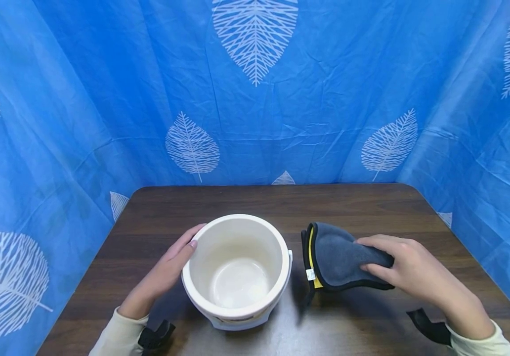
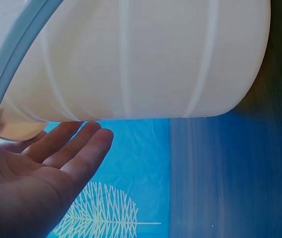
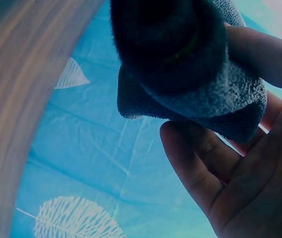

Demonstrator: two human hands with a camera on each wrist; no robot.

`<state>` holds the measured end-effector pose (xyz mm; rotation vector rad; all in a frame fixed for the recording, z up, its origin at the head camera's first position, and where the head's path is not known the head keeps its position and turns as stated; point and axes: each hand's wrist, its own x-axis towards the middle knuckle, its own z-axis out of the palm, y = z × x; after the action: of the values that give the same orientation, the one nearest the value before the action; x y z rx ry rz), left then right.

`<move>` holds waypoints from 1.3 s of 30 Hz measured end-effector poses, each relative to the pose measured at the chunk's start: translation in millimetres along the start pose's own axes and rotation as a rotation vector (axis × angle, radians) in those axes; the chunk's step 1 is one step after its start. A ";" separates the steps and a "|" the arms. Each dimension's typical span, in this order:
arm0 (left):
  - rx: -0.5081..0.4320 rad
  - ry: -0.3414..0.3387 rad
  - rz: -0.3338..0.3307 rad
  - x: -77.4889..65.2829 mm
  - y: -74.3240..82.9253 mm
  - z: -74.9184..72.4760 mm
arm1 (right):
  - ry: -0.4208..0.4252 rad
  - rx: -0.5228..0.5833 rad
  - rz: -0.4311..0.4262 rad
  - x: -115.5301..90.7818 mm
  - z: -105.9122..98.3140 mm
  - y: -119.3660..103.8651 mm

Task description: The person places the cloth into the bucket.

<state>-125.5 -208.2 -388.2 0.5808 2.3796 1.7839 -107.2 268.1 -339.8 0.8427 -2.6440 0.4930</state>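
A cream bucket stands upright on the table, its open top showing a bare inside. Against its left side and rim rests my left hand; in the left wrist view, that hand's fingers lie fairly straight along the bucket wall. To the right of the bucket, my right hand pinches a folded grey microfibre cloth between thumb and fingers. The cloth has black edging, a yellow inner side and a white tag. In the right wrist view the cloth looks dark and bunched in the hand.
The dark wood-grain table has rounded far corners. Blue curtains with white leaf prints hang behind it and along both sides. A pale bucket handle crosses the left wrist view. Black straps are at both wrists.
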 end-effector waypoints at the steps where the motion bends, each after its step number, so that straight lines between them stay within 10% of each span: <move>1: -0.001 -0.001 0.000 0.1 0.0 0.0 | 0.000 0.002 -0.001 0.6 -0.6 -0.3; 39: -0.001 0.006 -0.018 0.2 -1.6 0.8 | 0.085 0.004 -0.129 25.2 -24.7 -16.2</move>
<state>-125.8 -207.8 -390.0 0.5530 2.3803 1.7822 -112.1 253.6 -304.2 0.9641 -2.4941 0.4893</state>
